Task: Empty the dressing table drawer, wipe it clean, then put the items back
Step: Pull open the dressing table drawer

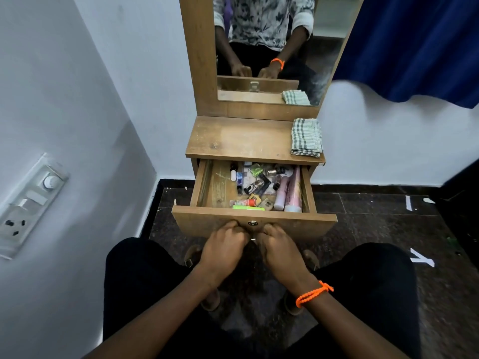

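**Both hands curled at the drawer front**

Your left hand [225, 244] and right hand [279, 247] sit low in the frame's centre, fingers curled under the front panel of the open drawer [207, 221], gripping its lower edge. Inside it, toward the right, lie small bottles and pink tubes [290, 190]. Above, a checked cloth [306, 137] rests folded on the dressing table top [238, 141].
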Available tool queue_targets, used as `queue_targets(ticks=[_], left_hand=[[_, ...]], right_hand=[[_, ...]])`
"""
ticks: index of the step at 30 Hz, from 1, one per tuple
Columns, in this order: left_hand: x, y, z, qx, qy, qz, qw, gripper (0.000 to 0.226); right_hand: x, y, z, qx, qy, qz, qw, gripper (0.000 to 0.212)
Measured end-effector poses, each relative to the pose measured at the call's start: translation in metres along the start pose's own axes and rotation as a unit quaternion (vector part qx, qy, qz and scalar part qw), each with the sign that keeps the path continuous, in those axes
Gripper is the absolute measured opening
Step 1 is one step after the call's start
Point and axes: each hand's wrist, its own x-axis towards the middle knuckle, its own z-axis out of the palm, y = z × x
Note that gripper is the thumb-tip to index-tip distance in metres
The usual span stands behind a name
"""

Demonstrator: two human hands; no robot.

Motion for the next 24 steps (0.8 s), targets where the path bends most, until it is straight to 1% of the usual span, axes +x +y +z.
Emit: queue_targets(ticks=[2, 4, 8, 11, 13, 15, 17, 19, 21, 22, 24], left_hand=[[-0.005, 0.000, 0.002, -0.004, 0.008, 0.011, 1.000, 0.021], [-0.011, 0.001, 0.002, -0.020, 0.007, 0.016, 1.000, 0.019], [-0.021, 0.005, 0.000, -0.002, 0.006, 0.038, 0.999, 0.023], [-0.027, 0.007, 0.000, 0.006, 0.001, 0.058, 0.998, 0.022], [-0.032, 0.007, 0.001, 0.013, -0.006, 0.071, 0.997, 0.021], [-0.036, 0.007, 0.002, 0.013, -0.016, 0.080, 0.997, 0.021], [-0.039, 0.008, 0.002, 0.014, -0.013, 0.096, 0.995, 0.017], [-0.044, 0.009, 0.001, 0.012, -0.011, 0.117, 0.993, 0.005], [-0.048, 0.011, 0.003, 0.010, -0.014, 0.136, 0.991, 0.019], [-0.050, 0.012, 0.002, 0.020, -0.021, 0.139, 0.990, 0.017], [-0.053, 0.014, 0.003, 0.029, -0.026, 0.142, 0.989, 0.004]], right_hand=[[-0.006, -0.002, 0.001, 0.000, -0.005, -0.001, 1.000, 0.015], [-0.012, -0.005, 0.002, -0.003, -0.016, 0.001, 1.000, 0.017], [-0.026, -0.009, 0.002, -0.025, -0.025, -0.003, 0.999, 0.018], [-0.035, -0.015, 0.000, -0.038, -0.021, 0.001, 0.999, 0.017], [-0.040, -0.019, -0.003, -0.042, -0.024, 0.010, 0.999, 0.014], [-0.045, -0.025, -0.006, -0.051, -0.023, 0.012, 0.998, 0.006], [-0.050, -0.029, -0.008, -0.058, -0.029, 0.013, 0.998, 0.005], [-0.055, -0.031, -0.010, -0.067, -0.038, 0.013, 0.997, 0.009], [-0.059, -0.033, -0.010, -0.074, -0.046, 0.015, 0.996, 0.009], [-0.061, -0.034, -0.010, -0.079, -0.045, 0.016, 0.996, 0.008], [-0.064, -0.038, -0.009, -0.081, -0.047, 0.024, 0.995, 0.009]])
